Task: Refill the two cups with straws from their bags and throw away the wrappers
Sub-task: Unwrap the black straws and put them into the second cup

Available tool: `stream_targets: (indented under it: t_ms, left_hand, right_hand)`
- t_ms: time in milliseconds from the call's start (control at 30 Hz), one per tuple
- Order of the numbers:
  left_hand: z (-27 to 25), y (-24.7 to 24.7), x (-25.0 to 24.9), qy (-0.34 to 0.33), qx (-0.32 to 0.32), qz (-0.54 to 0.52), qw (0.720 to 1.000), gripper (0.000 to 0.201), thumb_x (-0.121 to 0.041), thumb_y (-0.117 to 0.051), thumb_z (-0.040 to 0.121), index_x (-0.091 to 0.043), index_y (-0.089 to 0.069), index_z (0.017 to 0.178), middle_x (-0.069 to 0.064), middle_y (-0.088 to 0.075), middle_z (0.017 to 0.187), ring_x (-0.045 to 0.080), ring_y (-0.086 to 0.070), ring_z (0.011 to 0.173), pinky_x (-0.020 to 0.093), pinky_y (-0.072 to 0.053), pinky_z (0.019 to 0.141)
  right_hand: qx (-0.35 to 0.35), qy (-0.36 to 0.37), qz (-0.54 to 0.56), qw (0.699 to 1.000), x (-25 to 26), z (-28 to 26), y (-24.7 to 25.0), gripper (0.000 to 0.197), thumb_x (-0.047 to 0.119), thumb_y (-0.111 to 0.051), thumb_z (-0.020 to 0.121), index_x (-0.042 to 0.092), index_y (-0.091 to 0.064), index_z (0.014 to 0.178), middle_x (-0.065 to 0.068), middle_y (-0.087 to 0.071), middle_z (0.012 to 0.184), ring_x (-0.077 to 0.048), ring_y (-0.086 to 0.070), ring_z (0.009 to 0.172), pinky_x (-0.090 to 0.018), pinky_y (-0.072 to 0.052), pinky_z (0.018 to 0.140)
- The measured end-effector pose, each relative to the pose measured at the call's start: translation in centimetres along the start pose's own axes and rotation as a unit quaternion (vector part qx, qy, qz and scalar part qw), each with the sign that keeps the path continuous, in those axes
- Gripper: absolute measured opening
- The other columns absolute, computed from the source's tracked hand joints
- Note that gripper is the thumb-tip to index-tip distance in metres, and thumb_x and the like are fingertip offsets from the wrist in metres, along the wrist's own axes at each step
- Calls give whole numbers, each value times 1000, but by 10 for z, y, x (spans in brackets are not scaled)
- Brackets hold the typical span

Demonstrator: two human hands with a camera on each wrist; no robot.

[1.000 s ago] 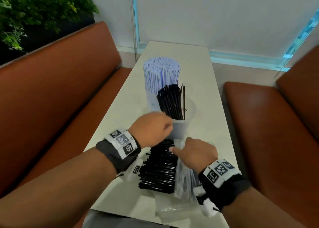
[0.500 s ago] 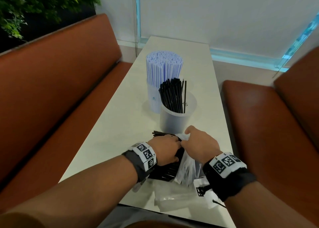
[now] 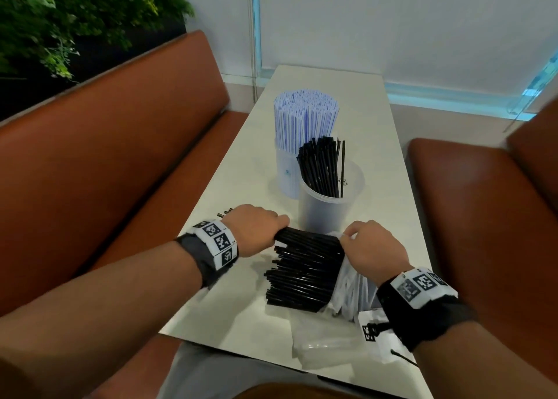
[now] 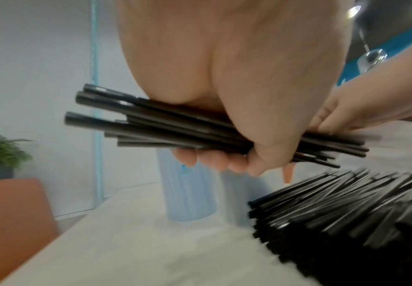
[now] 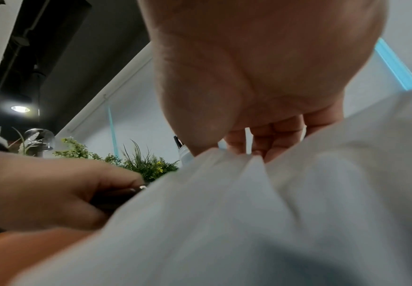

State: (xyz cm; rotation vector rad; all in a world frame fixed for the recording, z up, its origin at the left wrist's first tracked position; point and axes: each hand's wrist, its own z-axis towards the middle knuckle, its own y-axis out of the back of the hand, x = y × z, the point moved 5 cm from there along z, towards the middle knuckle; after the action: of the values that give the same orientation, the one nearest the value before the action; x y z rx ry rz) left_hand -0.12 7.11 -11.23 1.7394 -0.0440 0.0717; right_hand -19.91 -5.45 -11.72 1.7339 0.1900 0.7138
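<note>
Black straws (image 3: 303,273) are lying piled on the worktop (image 3: 241,181), half out of their clear bag (image 3: 351,290), just before the nearer cup (image 3: 327,210). Left hand (image 3: 256,232) is clenching a bunch of them; right hand (image 3: 374,250) is pinching the bag's edge.

Brown benches (image 3: 120,157) flank a pale table (image 3: 241,187) below white wall (image 3: 422,21).

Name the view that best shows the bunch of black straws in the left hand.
Left wrist: the bunch of black straws shows whole, fingers curled under it. The head view hides most of it behind the left hand; the right wrist view shows only a dark sliver.
</note>
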Motion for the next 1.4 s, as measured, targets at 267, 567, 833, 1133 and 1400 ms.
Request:
stream_targets:
  t_ms: [267,567,833,1133,1400]
  left_hand:
    - [-29,18,36,59,-88,-82,991,8,-32,-51,95,-31,-48,102,-10,-57,89,17,-57,75,33,-41,60]
    - [0,36,-29,33,-192,-135,972,28,-35,-60,93,-32,-48,118,-6,-66,98,23,-64,82,31,-38,58]
    - [11,62,-24,92,-261,-379,883,16,-30,-61,98,-31,-57,113,-8,-64,85,19,-64,79,32,-48,67]
    - [16,119,-34,3,-414,-804,426,22,0,-61,93,-19,-57,86,7,-63,76,22,-64,73,38,-55,79]
    - [30,113,-42,49,-381,-829,406,18,1,-56,99,-14,-54,90,6,-62,73,20,-63,69,37,-55,77]
  right_hand:
    - [-130,85,457,876,36,-13,19,47,64,-37,92,30,-69,100,10,-70,98,-1,-62,97,-28,-47,87]
    - [-89,88,549,826,53,-8,25,28,33,-53,96,23,-78,90,0,-76,97,-17,-69,100,-48,-52,98]
    - [-52,-43,709,701,33,2,20,44,49,-46,103,13,-70,107,-7,-77,100,-23,-72,99,-37,-56,87]
    - [37,-125,788,602,37,7,9,61,60,-40,101,7,-63,123,-18,-70,122,-32,-69,111,-47,-53,98]
    - [19,138,531,836,50,-4,37,33,40,-69,85,29,-67,116,3,-73,112,-13,-68,105,-32,-55,91]
